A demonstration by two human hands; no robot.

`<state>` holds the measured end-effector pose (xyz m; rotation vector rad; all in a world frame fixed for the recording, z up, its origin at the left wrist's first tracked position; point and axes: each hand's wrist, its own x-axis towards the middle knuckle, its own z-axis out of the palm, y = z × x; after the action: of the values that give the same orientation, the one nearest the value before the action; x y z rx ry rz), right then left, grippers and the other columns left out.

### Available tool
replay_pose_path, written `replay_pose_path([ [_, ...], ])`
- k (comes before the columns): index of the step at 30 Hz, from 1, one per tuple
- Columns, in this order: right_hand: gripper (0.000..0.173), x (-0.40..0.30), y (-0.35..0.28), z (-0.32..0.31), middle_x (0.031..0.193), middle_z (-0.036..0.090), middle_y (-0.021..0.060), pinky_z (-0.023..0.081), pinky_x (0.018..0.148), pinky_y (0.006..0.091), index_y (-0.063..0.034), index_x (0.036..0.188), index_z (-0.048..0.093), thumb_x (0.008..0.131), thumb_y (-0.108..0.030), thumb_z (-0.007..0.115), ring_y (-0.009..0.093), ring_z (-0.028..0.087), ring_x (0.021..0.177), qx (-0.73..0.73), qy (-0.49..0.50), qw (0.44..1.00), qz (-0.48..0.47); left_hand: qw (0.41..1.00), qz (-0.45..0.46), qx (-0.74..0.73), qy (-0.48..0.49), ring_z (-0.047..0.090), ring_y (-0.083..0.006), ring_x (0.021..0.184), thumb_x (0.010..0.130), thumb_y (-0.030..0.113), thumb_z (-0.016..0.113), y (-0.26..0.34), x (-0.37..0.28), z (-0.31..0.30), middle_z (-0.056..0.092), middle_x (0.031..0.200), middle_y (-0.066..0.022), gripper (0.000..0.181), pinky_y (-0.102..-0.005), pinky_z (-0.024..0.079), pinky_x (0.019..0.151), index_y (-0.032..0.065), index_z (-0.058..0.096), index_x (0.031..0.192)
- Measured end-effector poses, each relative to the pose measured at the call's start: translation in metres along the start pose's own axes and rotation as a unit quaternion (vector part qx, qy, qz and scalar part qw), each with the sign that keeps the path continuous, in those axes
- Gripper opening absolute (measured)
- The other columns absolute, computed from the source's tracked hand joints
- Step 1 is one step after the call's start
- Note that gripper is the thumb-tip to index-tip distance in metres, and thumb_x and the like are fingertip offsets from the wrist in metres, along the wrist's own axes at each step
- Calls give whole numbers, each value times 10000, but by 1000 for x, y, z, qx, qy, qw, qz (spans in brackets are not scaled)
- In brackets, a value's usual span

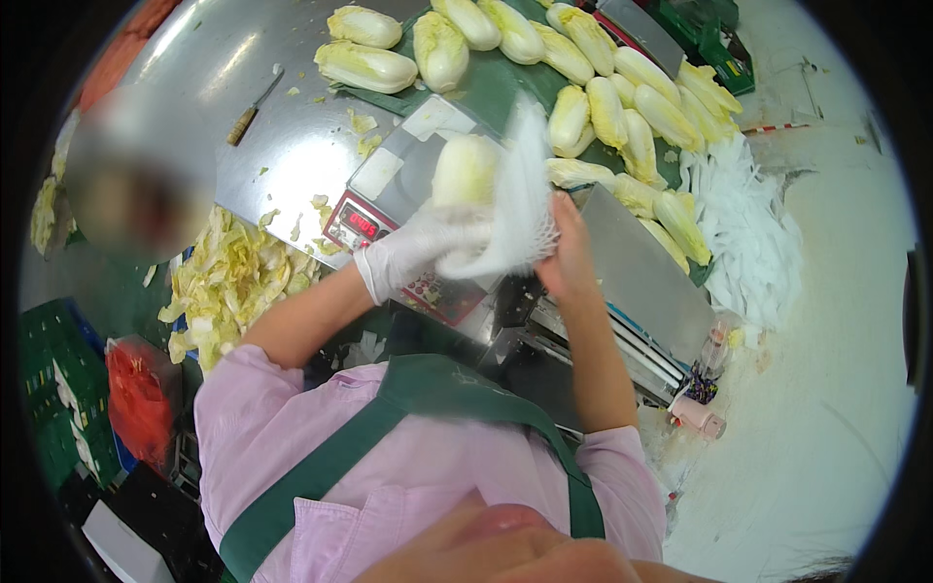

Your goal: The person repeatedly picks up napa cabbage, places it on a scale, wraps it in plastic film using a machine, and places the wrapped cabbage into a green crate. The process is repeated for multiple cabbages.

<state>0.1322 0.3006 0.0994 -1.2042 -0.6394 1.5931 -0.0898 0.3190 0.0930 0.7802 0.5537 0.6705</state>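
A napa cabbage rests on the glass-like top of a digital scale whose red display is lit. My left hand, in a white glove, is at the cabbage's near end, and its fingertips are partly hidden by a blurred white foam net sleeve. That sleeve is in my bare right hand, gripped along its right edge. Whether the left fingers also grip the sleeve cannot be told.
Several napa cabbages lie on green cloth behind the scale. A wooden-handled knife lies on the metal table. Trimmed leaves are heaped at the left, and white foam nets at the right. A wrapping machine stands right of the scale.
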Motion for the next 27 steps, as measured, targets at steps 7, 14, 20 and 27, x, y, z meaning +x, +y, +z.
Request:
replay_pose_path([
  [7, 259, 134, -16, -5, 805, 615, 33, 441, 630, 299, -44, 935, 669, 904, -295, 615, 137, 563, 748, -435, -32, 899, -39, 879, 85, 333, 330, 689, -190, 706, 932, 305, 620, 30, 73, -96, 710, 830, -144, 281, -327, 538, 640, 42, 699, 989],
  [14, 253, 150, 57, 2, 968, 640, 113, 507, 687, 348, 37, 1036, 589, 968, -189, 496, 189, 619, 800, -80, 97, 990, 59, 704, 139, 621, 315, 674, -296, 769, 941, 276, 561, -35, 76, -77, 655, 808, -193, 168, -410, 520, 658, 131, 627, 995],
  [20, 268, 11, 54, 32, 1021, 647, 107, 537, 765, 345, 10, 1133, 568, 1016, -190, 435, 197, 642, 862, -28, 90, 992, 89, 947, -47, -234, 214, 606, -155, 1001, 961, 132, 569, -93, -4, -30, 639, 1145, -66, 320, -291, 504, 854, -19, 574, 1243],
  [27, 486, -79, 90, 28, 1342, 557, 135, 419, 1040, 364, -12, 1373, 470, 966, -262, 560, 253, 537, 1206, -212, -137, 966, 59, 913, -91, -396, -36, 617, -143, 1035, 983, 108, 513, -104, -63, -33, 639, 1182, -88, 316, -305, 507, 906, -6, 547, 1275],
])
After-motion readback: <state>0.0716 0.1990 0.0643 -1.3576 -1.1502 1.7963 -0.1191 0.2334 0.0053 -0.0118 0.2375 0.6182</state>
